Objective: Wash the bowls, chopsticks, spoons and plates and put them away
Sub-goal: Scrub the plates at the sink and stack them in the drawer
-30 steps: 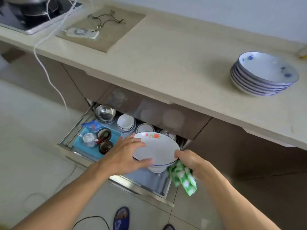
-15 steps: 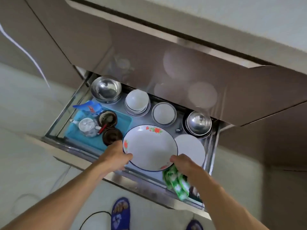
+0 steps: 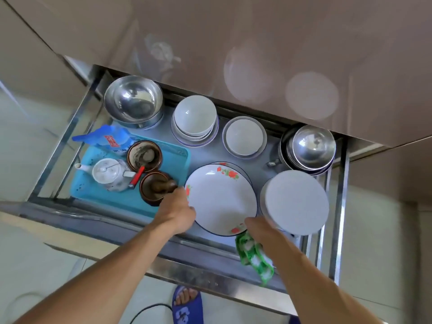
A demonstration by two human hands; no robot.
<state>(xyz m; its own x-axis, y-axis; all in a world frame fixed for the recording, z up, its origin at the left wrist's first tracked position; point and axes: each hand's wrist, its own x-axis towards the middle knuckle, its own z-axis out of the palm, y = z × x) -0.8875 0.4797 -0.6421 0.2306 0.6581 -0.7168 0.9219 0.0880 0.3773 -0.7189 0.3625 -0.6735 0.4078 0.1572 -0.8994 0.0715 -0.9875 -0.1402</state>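
A white plate with red flowers and a dark rim (image 3: 221, 198) sits low in the open drawer (image 3: 210, 258), on top of another flowered plate whose edge shows behind it. My left hand (image 3: 176, 212) grips its left rim. My right hand (image 3: 261, 226) holds its near right rim and also clutches a green and white cloth (image 3: 253, 256). A stack of plain white plates (image 3: 295, 201) lies just right of it. Behind stand stacked white bowls (image 3: 195, 119) and small white dishes (image 3: 244, 136).
Steel bowls sit at the drawer's back left (image 3: 133, 101) and back right (image 3: 312, 146). A blue tray (image 3: 102, 190) on the left carries a white teapot (image 3: 109, 173), two brown pots and a blue bag. The cabinet front (image 3: 257, 54) overhangs the drawer. My slippered foot (image 3: 187, 302) is below.
The view dropped from the counter to the drawer. Both hands lowered the flowered plate into the drawer, onto the other flowered plate. The cloth stayed in my right hand.
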